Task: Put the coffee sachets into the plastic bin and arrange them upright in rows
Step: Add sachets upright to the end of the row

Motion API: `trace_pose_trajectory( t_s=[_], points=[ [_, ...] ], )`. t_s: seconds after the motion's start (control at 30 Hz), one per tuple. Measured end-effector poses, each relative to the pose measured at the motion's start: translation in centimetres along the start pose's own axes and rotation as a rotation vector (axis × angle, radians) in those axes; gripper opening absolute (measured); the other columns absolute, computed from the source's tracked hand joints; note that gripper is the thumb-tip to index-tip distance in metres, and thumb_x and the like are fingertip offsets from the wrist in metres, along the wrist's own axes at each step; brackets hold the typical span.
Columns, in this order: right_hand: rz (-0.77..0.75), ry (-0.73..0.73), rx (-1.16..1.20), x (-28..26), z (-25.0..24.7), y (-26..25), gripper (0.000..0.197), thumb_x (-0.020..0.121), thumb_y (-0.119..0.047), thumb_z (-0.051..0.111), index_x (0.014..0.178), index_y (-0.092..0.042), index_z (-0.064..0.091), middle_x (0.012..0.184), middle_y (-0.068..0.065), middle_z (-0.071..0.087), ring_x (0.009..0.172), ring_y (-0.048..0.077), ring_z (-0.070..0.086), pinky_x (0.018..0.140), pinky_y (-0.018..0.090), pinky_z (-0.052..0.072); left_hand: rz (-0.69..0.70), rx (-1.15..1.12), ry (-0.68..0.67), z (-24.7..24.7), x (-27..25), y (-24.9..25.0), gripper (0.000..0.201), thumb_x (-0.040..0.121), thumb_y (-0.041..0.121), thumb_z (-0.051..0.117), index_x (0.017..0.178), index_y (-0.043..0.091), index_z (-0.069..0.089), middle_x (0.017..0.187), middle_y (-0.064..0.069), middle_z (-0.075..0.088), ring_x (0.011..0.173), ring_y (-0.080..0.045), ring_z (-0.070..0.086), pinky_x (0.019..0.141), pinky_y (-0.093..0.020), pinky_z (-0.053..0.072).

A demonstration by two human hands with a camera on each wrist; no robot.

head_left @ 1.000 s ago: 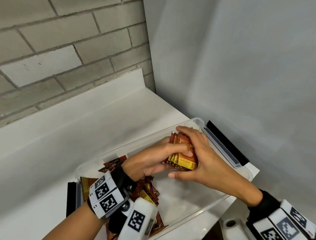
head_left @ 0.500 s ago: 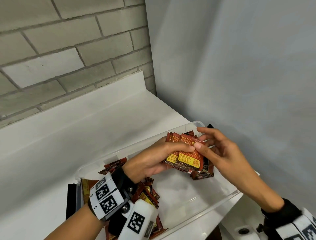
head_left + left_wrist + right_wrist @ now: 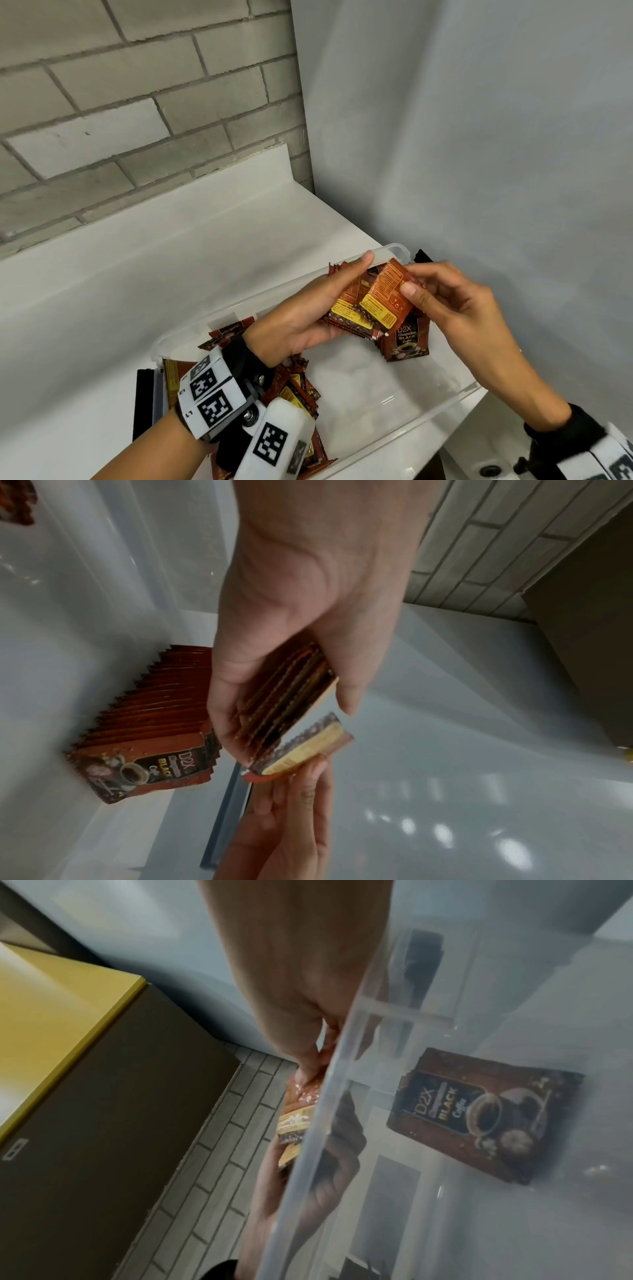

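Observation:
My left hand (image 3: 352,294) grips a stack of red-brown coffee sachets (image 3: 346,308), thumb on top, over the far right end of the clear plastic bin (image 3: 383,442). My right hand (image 3: 409,284) pinches the top sachet (image 3: 383,294) by its right edge, slid partly off the stack. Under them a row of sachets (image 3: 406,341) stands upright against the bin's right end. A loose pile of sachets (image 3: 294,387) lies at the left end. In the left wrist view the stack (image 3: 284,693), pinched sachet (image 3: 301,748) and upright row (image 3: 147,723) show.
The bin sits on a white counter (image 3: 171,274) in a corner between a brick wall and a grey wall. Black latches stick out at its right end (image 3: 422,255) and left end (image 3: 144,401). A white sink with a drain (image 3: 489,471) lies at the lower right.
My right hand let go of the stack it was cupping, drew back to the right, and now pinches the top sachet, sliding it off. The upright row beneath has come into view.

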State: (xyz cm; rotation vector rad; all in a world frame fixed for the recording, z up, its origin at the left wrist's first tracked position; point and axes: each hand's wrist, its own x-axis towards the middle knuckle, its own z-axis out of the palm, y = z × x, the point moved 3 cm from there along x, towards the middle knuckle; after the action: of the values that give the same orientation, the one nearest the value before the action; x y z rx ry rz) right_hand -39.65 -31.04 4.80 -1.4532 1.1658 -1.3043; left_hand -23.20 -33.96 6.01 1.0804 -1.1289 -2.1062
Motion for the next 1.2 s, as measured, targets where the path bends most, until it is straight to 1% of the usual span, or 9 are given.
trace_pose_trajectory(
  t_s=[0.13,0.3,0.43,0.57,0.67,0.8,0.9,1.1,1.2],
  points=[
    [-0.073,-0.003,0.164,-0.2,-0.2,-1.0,0.019,0.079,-0.014,0.063,0.082,-0.031,0.071,0.088,0.000,0.063,0.079,0.006,0.061,0.073,0.012,0.047,-0.059,-0.005,0.007,-0.3,0.2,-0.4,0.044,0.079,0.049,0.059,0.105,0.013,0.060,0.082,-0.009,0.069,0.071,-0.018,0.067,0.075,-0.033,0.056],
    [-0.119,-0.085,0.124,-0.4,-0.1,-1.2,0.014,0.084,-0.007,0.057,0.091,-0.011,0.068,0.100,-0.003,0.061,0.101,0.009,0.061,0.084,0.013,0.046,-0.050,-0.073,-0.037,-0.3,0.2,-0.3,0.020,0.082,0.032,0.068,0.088,0.015,0.075,0.081,-0.010,0.070,0.069,-0.018,0.068,0.071,-0.031,0.058],
    [-0.108,-0.127,0.075,-0.5,0.0,-0.8,0.037,0.091,0.012,0.047,0.092,-0.017,0.070,0.109,-0.006,0.061,0.111,0.013,0.057,0.083,0.016,0.048,0.022,-0.162,-0.058,-0.6,0.3,0.0,0.019,0.077,0.010,0.064,0.089,0.011,0.078,0.088,-0.011,0.072,0.074,-0.018,0.070,0.067,-0.029,0.058],
    [-0.069,-0.101,0.109,-0.5,-0.1,-1.0,0.033,0.094,0.008,0.046,0.095,-0.014,0.071,0.113,-0.003,0.065,0.112,0.012,0.059,0.084,0.016,0.048,0.110,-0.177,-0.039,-0.6,0.2,0.3,0.024,0.077,0.007,0.064,0.095,0.014,0.076,0.096,-0.011,0.073,0.080,-0.020,0.071,0.069,-0.028,0.057],
    [0.051,-0.024,0.205,-0.6,0.0,-1.5,0.021,0.089,-0.011,0.055,0.110,-0.014,0.061,0.104,-0.003,0.069,0.095,0.007,0.066,0.076,0.014,0.051,0.174,-0.217,-0.033,-0.5,0.2,0.5,0.023,0.078,0.000,0.066,0.091,0.016,0.077,0.095,-0.010,0.073,0.082,-0.020,0.071,0.071,-0.027,0.058],
    [0.127,0.008,0.234,-0.2,0.1,-1.2,0.051,0.068,-0.041,0.076,0.109,-0.015,0.057,0.085,0.000,0.067,0.071,0.013,0.067,0.065,0.017,0.052,0.258,-0.272,-0.041,-0.4,0.1,0.9,0.036,0.064,0.001,0.070,0.098,0.012,0.072,0.104,-0.016,0.070,0.089,-0.026,0.070,0.076,-0.031,0.058],
    [0.149,-0.049,0.266,-0.1,-0.1,-0.9,0.059,0.054,-0.057,0.083,0.092,-0.015,0.067,0.076,0.011,0.070,0.063,0.024,0.067,0.061,0.023,0.054,0.287,-0.286,-0.071,-0.4,0.1,0.9,0.046,0.059,0.003,0.078,0.104,0.011,0.070,0.109,-0.020,0.068,0.095,-0.030,0.068,0.079,-0.034,0.057],
    [0.222,-0.062,0.330,0.1,-0.5,-0.5,0.053,0.042,-0.054,0.089,0.077,-0.018,0.073,0.070,0.017,0.070,0.059,0.022,0.067,0.054,0.021,0.053,0.282,-0.285,-0.113,-0.3,0.2,0.6,0.051,0.056,0.008,0.084,0.105,0.011,0.072,0.111,-0.019,0.068,0.100,-0.030,0.067,0.080,-0.035,0.056],
    [0.214,-0.060,0.333,0.2,-1.2,-1.0,0.043,0.050,-0.044,0.088,0.082,-0.018,0.075,0.072,0.012,0.070,0.061,0.017,0.066,0.056,0.019,0.052,0.255,-0.254,-0.094,-0.2,0.1,0.6,0.040,0.060,0.019,0.081,0.099,0.014,0.076,0.108,-0.015,0.070,0.099,-0.026,0.069,0.082,-0.034,0.057]
  ],
)
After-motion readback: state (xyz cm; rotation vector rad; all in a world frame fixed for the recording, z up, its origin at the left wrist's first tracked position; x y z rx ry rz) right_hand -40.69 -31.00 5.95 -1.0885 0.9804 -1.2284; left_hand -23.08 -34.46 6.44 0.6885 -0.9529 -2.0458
